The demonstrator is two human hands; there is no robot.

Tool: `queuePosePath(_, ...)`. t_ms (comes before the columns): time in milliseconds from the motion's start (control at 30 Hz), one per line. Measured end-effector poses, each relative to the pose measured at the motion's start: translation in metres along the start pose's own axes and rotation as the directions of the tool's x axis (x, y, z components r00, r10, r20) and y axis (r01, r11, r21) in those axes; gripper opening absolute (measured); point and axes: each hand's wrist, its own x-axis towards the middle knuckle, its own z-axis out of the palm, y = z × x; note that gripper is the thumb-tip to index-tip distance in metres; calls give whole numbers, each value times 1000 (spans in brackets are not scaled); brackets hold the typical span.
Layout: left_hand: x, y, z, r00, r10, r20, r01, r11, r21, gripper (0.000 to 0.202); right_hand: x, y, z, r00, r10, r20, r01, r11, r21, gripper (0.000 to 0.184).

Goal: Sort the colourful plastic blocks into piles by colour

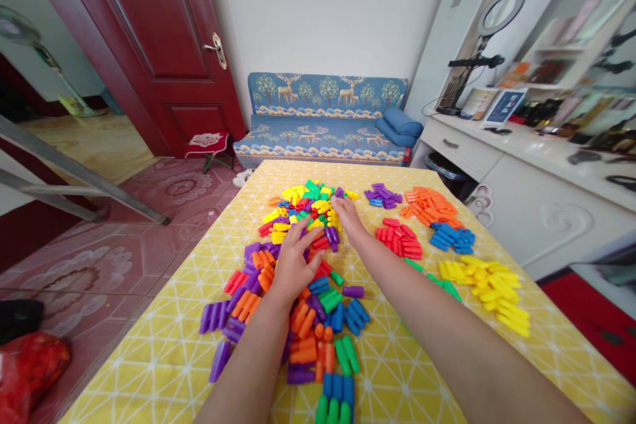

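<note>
A big mixed heap of bullet-shaped plastic blocks (298, 265) in several colours covers the middle of a table under a yellow patterned cloth (163, 351). My left hand (293, 262) lies flat on the heap with fingers spread, touching orange and purple pieces. My right hand (348, 215) reaches farther into the heap's far part, fingers curled down among yellow and purple blocks; whether it grips one is hidden. To the right lie sorted piles: purple (382, 196), orange (430, 205), red (400, 238), blue (452, 237), yellow (489, 285), and a few green (450, 288).
A blue patterned sofa (322, 119) stands beyond the table's far edge. A white counter (536, 165) with a ring light (499, 13) runs along the right. A dark red door (149, 40) and a small stool (209, 146) are at the left.
</note>
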Motion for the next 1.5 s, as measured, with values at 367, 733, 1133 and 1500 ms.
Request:
queuePosePath(367, -1, -9, 3, 997, -21, 69, 9, 986, 169, 63, -98, -42, -19, 972, 1, 235, -36, 989, 145, 45)
queuePosePath(733, 3, -9, 3, 998, 6, -57, -6, 1000, -4, 34, -130, -21, -20, 991, 34, 133, -58, 982, 182, 49)
queuePosePath(1133, 2, 7, 1, 1000, -10, 22, 17, 943, -332, 25, -136, -35, -17, 999, -30, 19, 30, 999, 41, 38)
queuePosePath(1500, 1, 12, 1, 992, -2, 123, 44, 939, -342, 41, -137, -37, -16, 996, 32, -83, -22, 993, 116, 19)
